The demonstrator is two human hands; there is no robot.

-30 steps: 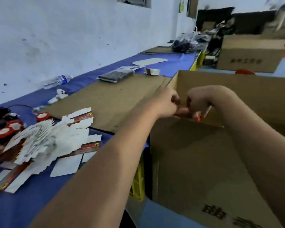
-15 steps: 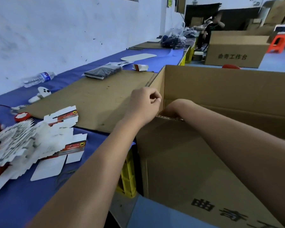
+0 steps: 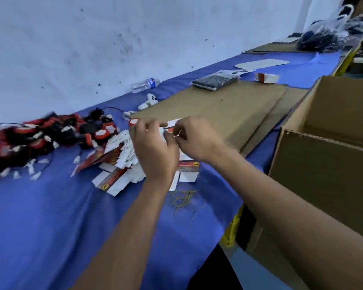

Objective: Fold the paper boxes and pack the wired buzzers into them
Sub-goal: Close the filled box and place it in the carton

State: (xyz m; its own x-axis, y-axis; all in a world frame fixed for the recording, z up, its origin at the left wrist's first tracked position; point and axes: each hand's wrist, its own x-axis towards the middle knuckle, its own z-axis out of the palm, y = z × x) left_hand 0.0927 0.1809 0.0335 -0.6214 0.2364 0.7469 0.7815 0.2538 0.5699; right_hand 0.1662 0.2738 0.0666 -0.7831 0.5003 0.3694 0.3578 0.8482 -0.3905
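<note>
Nearest, the left hand (image 3: 155, 151) and right hand (image 3: 194, 139) meet above the stack of flat paper boxes (image 3: 122, 164) on the blue desk (image 3: 50, 216). Both grips pinch one white box blank (image 3: 171, 127), fingers curled on its edges. I judge the step is opening this blank: press along the printed creases, not the panels. The wired buzzers (image 3: 50, 135) lie heaped at nine o'clock, ready after.

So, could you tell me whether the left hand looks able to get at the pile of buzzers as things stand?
Probably yes: the buzzers lie uncovered on the blue cloth just left of the left hand, though that hand is busy holding a flat paper box.
</note>
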